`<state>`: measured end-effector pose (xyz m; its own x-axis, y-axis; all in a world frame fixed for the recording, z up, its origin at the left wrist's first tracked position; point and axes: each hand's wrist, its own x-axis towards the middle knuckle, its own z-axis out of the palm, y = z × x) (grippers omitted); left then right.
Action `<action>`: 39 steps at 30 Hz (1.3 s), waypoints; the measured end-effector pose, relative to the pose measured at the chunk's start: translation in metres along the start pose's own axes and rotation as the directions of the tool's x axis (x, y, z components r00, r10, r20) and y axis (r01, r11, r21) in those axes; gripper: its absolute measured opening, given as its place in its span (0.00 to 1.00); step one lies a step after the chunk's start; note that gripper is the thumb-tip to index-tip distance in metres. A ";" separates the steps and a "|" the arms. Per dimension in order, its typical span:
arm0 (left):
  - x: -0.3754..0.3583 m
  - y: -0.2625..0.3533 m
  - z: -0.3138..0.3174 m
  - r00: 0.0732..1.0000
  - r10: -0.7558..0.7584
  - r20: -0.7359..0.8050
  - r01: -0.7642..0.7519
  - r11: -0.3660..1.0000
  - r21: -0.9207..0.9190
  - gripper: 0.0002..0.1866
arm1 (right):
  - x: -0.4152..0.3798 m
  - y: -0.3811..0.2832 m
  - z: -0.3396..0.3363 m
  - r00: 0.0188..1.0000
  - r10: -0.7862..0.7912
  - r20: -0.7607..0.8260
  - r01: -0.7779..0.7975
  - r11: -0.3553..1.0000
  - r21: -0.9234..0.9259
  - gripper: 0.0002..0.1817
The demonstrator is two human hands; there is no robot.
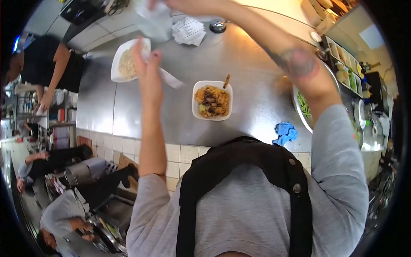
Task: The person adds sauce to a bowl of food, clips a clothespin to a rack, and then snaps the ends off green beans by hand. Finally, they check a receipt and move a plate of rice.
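My left hand (147,66), blurred by motion, is at the right edge of a white bowl of rice (127,64). A white paper strip (172,80) passes behind its fingers and seems gripped there. At the top edge, my right hand (171,2) is partly cut off; its fingers are on a blurred, translucent white plastic bag (153,23) hanging over the counter. In the middle stands a square white bowl (212,101) of food with dark pieces on top and a brown stick-like piece at its corner.
A stack of paper slips (189,31) and a call bell (218,26) lie at the back of the steel counter (167,122). To the right are a blue cloth (284,133), a bowl of green beans (303,105) and topping trays (344,64). Several co-workers stand at left.
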<state>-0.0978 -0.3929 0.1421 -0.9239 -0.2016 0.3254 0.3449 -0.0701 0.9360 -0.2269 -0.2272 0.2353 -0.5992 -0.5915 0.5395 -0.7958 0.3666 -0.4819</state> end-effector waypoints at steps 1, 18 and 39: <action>-0.013 -0.017 0.011 0.989 -0.147 0.032 0.150 0.976 -0.156 0.25 | -0.038 0.006 -0.009 0.950 0.222 0.221 -0.204 0.974 -0.100 0.14; -0.109 -0.028 0.249 0.725 -0.121 0.678 0.457 0.821 -0.342 0.22 | -0.356 -0.041 -0.067 0.425 0.687 -0.590 -0.602 0.701 0.383 0.12; -0.244 -0.040 0.518 0.829 -0.282 0.483 0.343 0.939 -0.040 0.14 | -0.644 0.054 -0.350 0.211 0.833 -0.512 -0.841 0.421 0.339 0.09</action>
<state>0.0283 0.1648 0.0949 -0.9433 0.3244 0.0707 0.0138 -0.1743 0.9846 0.0850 0.4247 0.1033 -0.8340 0.5478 0.0658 0.1983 0.4089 -0.8908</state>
